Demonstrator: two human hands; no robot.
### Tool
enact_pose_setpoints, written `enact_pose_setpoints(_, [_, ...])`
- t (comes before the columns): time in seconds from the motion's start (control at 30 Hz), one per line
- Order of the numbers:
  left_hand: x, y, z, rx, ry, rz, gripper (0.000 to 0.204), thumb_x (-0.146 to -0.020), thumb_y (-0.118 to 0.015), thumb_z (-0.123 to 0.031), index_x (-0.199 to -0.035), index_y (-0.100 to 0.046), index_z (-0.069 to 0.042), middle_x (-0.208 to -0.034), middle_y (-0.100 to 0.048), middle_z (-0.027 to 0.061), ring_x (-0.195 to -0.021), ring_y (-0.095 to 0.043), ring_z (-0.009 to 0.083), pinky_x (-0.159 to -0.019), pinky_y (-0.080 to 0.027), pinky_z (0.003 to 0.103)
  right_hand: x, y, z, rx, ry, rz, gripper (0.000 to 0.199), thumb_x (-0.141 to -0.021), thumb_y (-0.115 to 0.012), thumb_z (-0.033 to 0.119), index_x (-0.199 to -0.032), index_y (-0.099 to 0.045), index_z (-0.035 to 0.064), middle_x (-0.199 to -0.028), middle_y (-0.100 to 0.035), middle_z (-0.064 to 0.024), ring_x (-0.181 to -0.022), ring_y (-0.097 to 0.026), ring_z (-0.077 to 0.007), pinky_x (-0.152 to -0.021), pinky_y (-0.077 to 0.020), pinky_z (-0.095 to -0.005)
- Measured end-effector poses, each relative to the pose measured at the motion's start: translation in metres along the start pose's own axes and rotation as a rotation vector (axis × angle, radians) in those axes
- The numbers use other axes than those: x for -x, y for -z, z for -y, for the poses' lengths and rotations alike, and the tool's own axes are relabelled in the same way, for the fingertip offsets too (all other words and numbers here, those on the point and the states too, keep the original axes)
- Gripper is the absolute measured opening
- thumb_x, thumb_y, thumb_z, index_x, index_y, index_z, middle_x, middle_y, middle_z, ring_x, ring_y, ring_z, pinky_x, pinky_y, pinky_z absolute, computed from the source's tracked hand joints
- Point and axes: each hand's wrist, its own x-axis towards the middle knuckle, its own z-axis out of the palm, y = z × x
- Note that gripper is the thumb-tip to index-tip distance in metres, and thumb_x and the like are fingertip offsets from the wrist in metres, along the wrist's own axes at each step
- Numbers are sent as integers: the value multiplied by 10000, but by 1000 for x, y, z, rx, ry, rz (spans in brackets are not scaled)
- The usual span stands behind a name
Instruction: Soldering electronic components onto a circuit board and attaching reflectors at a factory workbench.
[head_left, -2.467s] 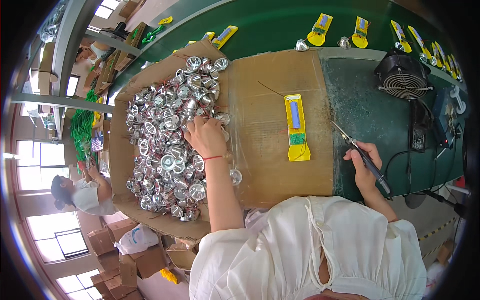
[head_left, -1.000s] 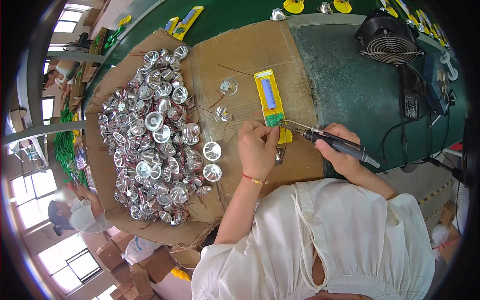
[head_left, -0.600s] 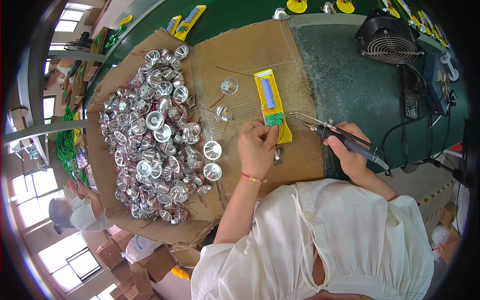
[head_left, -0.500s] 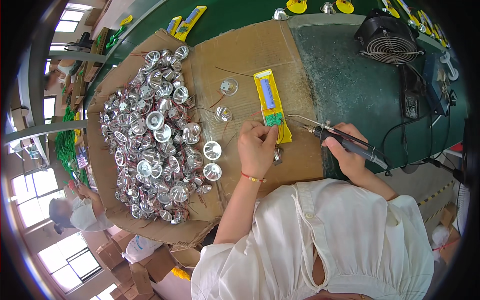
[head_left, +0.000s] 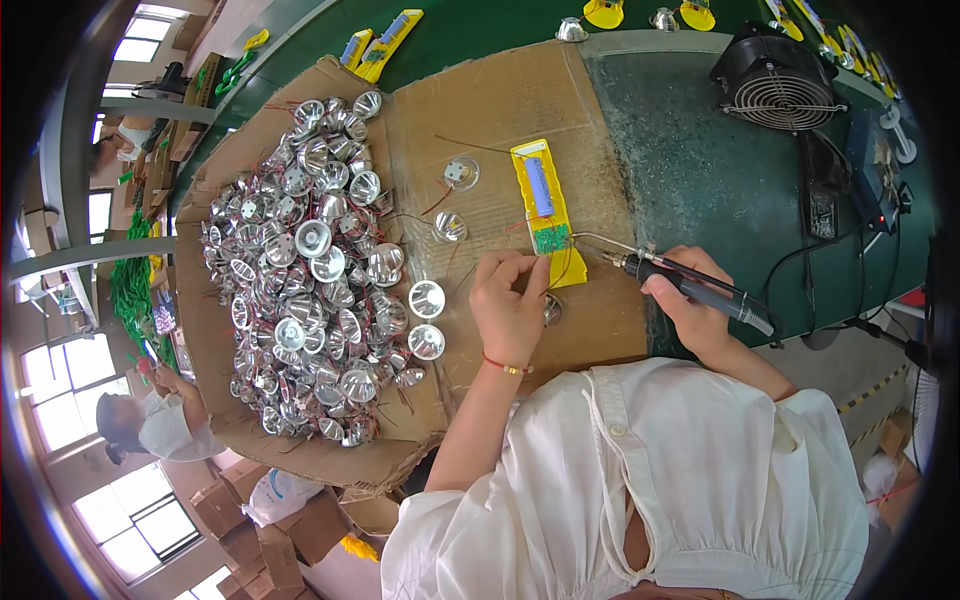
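Observation:
A yellow plastic housing lies on the cardboard in front of me, with a blue cylindrical battery cell and a small green circuit board in it. My left hand is at the board's lower left, thumb and forefinger pinched on what looks like a thin wire. Beside that hand, partly hidden by it, is a silver reflector cup. In my right hand is a soldering iron with a thin metal feed tube. The tube's end reaches the board's right edge; the iron's tip sits slightly apart from it.
A cardboard box heaped with wired reflector cups stands on the left. Loose cups lie beside it. A black fan and a dark box-shaped unit with cables are at right. More yellow housings lie at the back.
The soldering iron's tip has drawn slightly back from the board. My left hand has shifted a little left, and the reflector cup beside it has turned.

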Motion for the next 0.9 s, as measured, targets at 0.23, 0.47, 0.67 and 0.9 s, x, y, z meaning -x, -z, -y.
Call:
enact_pose_setpoints(0.23, [-10, 1, -3, 49, 116, 73, 130, -735, -680, -92, -724, -632, 28, -742, -586, 99, -574, -559, 158, -541, -445, 262, -8, -10, 1, 12, -30, 53, 141, -783, -640, 104, -841, -569, -4, -686, -611, -46, -601, -547, -81, -542, -428, -217])
enact_pose_setpoints(0.47, [-11, 0, 0, 119, 205, 108, 145, -735, -680, -96, -711, -628, 37, -730, -588, 97, -530, -548, 142, -511, -436, 255, -11, -17, -8, -68, -66, 38, 141, -786, -647, 109, -841, -585, -5, -674, -618, -41, -592, -555, -64, -526, -434, -207])
enact_pose_setpoints(0.67, [-12, 1, -6, 148, 185, 115, 149, -742, -671, -87, -701, -619, 46, -717, -577, 90, -504, -544, 128, -471, -424, 254, -8, -14, -4, -72, -113, 24, 155, -795, -645, 118, -842, -565, -7, -684, -624, -53, -611, -563, -68, -539, -437, -205])
enact_pose_setpoints(0.9, [-15, -1, -3, 157, 138, 100, 163, -752, -664, -86, -688, -612, 54, -721, -570, 82, -441, -513, 106, -418, -400, 245, -9, -7, -3, -142, -100, -87, 142, -808, -633, 115, -842, -555, 1, -700, -617, -49, -614, -547, -80, -555, -428, -207])
